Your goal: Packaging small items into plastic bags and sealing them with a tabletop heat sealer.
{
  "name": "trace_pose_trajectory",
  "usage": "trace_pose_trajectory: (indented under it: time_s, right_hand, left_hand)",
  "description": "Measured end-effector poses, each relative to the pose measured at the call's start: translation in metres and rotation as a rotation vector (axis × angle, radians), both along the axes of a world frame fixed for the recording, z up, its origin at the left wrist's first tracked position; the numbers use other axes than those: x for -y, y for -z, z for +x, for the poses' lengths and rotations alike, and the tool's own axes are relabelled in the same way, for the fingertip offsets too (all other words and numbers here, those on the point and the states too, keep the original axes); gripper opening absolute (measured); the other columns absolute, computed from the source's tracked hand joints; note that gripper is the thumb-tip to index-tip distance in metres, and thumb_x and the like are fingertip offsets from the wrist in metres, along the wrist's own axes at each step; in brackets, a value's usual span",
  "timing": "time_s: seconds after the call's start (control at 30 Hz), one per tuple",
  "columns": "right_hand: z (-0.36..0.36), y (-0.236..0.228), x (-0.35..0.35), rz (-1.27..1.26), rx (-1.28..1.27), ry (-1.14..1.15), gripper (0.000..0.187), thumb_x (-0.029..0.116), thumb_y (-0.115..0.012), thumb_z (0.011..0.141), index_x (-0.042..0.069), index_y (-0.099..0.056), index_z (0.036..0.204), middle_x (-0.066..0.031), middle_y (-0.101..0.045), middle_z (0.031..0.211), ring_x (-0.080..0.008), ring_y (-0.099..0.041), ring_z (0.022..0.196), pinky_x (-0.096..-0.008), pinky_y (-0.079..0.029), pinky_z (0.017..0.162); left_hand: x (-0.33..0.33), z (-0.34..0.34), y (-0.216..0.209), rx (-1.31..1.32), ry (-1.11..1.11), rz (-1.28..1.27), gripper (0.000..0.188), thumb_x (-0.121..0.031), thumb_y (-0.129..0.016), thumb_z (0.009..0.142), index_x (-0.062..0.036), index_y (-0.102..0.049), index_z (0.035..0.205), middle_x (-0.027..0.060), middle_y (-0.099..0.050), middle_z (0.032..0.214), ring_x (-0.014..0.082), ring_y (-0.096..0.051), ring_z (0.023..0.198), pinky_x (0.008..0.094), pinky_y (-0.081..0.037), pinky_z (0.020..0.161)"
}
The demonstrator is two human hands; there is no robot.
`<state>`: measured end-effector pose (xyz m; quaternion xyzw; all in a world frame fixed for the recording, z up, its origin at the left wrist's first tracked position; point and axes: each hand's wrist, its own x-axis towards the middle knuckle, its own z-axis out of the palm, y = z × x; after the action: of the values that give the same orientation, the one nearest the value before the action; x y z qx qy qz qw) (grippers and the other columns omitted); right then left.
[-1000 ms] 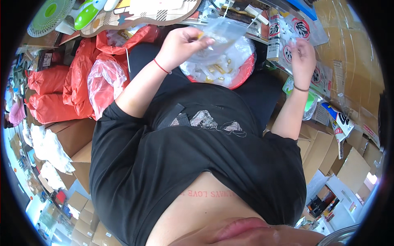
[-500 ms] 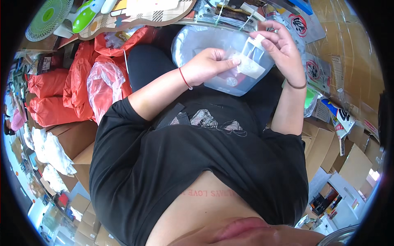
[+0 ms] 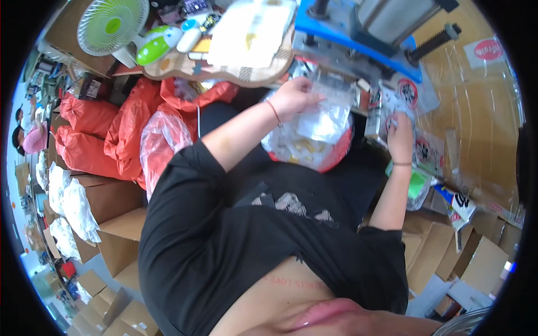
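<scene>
My left hand [image 3: 298,99] grips a clear plastic bag [image 3: 328,115] by its left edge, thumb on top. The bag hangs over a round tub with a red rim [image 3: 339,155], which sits at my lap and holds clear plastic packets with small yellowish pieces. Off to the right, my right hand [image 3: 400,140] reaches among pale plastic packaging [image 3: 399,106] beside a box-like metal piece [image 3: 376,126]. Its fingertips are blurred against the packaging, so whether they grasp any of it is unclear.
A blue-framed machine with threaded posts [image 3: 358,42] stands at the front right. On the wavy-edged table [image 3: 224,75] are a green-white fan [image 3: 114,25] and white papers [image 3: 252,33]. Red bags [image 3: 134,129] lie left. A taped cardboard wall [image 3: 476,112] rises at right.
My right hand has let go of the white piece at the bag and moved right to the packaging. The left hand still holds the bag, now farther forward, uncovering the tub. The view has shifted.
</scene>
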<state>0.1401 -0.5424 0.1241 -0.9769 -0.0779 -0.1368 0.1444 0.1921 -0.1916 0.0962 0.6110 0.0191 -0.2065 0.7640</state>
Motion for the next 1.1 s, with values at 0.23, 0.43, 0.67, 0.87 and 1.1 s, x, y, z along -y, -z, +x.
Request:
trace_pose_trajectory:
  time_s: [0.23, 0.43, 0.67, 0.87, 1.1]
  right_hand:
    - [-0.011, -0.013, 0.002, 0.134, 0.098, 0.003, 0.019, 0.007, -0.058, 0.093, 0.0, -0.056, 0.11, -0.0189, -0.062, 0.11, -0.0353, -0.06, 0.102, -0.0386, -0.046, 0.091]
    - [-0.025, -0.036, -0.071, 0.654, 0.008, -0.229, 0.017, 0.01, -0.056, 0.097, 0.0, -0.059, 0.111, -0.0097, -0.062, 0.098, -0.0187, -0.06, 0.091, -0.03, -0.046, 0.086]
    - [-0.007, -0.068, -0.133, 0.701, -0.117, -0.502, 0.013, 0.009, -0.058, 0.096, 0.0, -0.063, 0.103, -0.0054, -0.063, 0.091, -0.0142, -0.058, 0.087, -0.0274, -0.046, 0.079]
    - [-0.001, -0.068, -0.119, 0.571, -0.119, -0.506, 0.018, 0.013, -0.054, 0.099, 0.001, -0.063, 0.108, -0.0052, -0.063, 0.095, -0.0128, -0.057, 0.088, -0.0261, -0.045, 0.081]
    - [0.012, -0.062, -0.056, 0.064, -0.063, -0.365, 0.028, 0.016, -0.051, 0.097, 0.003, -0.058, 0.121, -0.0117, -0.062, 0.114, -0.0257, -0.06, 0.102, -0.0352, -0.047, 0.089]
  left_hand:
    - [-0.114, -0.002, 0.004, 1.272, -0.275, 1.628, 0.051, -0.024, -0.071, 0.086, -0.0056, -0.053, 0.13, 0.0146, -0.064, 0.102, 0.0351, -0.059, 0.109, 0.039, -0.044, 0.099]
    - [-0.103, -0.027, 0.015, 0.956, 0.014, 1.019, 0.03, -0.02, -0.071, 0.087, -0.0063, -0.067, 0.114, 0.01, -0.069, 0.097, 0.0243, -0.065, 0.092, 0.0324, -0.05, 0.085]
    - [-0.031, -0.067, -0.038, 0.498, 0.201, 0.648, 0.02, -0.021, -0.068, 0.093, -0.0006, -0.071, 0.092, 0.0002, -0.069, 0.081, 0.0047, -0.061, 0.072, 0.0229, -0.05, 0.068]
    - [0.004, -0.086, -0.025, 0.066, 0.305, -0.015, 0.022, -0.022, -0.071, 0.091, -0.0008, -0.072, 0.096, 0.0002, -0.069, 0.081, 0.0069, -0.061, 0.07, 0.0226, -0.049, 0.066]
    - [0.025, -0.088, -0.024, -0.207, 0.359, -0.261, 0.02, -0.014, -0.072, 0.089, -0.0008, -0.069, 0.103, 0.0038, -0.071, 0.092, 0.0101, -0.066, 0.081, 0.0254, -0.054, 0.074]
